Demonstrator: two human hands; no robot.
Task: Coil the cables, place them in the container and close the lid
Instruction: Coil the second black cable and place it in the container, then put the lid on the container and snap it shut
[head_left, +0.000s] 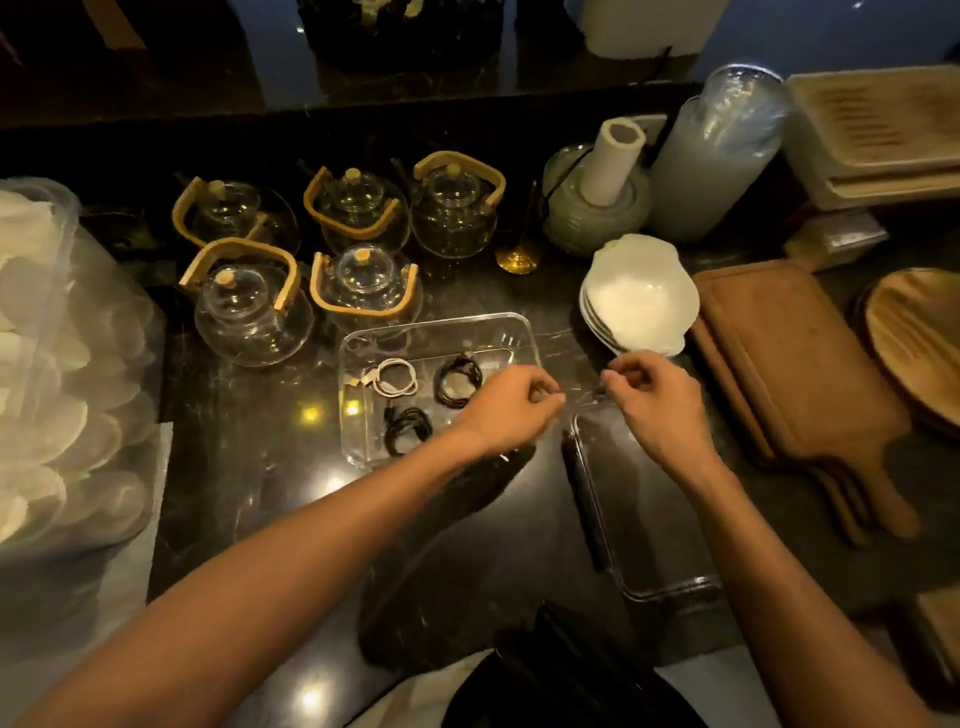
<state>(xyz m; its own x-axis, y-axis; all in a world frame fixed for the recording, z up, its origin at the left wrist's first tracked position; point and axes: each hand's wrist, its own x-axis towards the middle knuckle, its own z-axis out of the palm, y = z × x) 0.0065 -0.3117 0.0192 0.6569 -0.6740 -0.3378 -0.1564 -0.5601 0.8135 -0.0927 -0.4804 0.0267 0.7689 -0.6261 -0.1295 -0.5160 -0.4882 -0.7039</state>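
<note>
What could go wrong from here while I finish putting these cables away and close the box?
1. The lid lies near the counter's front edge under your right forearm; a sweep of the arm might push it off.
2. The glass teapots stand right behind the clear container; sliding it back could knock one.
3. The coiled cables look untied, so they may spring loose before the lid goes on.

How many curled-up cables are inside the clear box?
3. A white coil lies at the back left of the clear box, a black coil at the back right, and another black coil at the front. The left hand may hide more.
</note>
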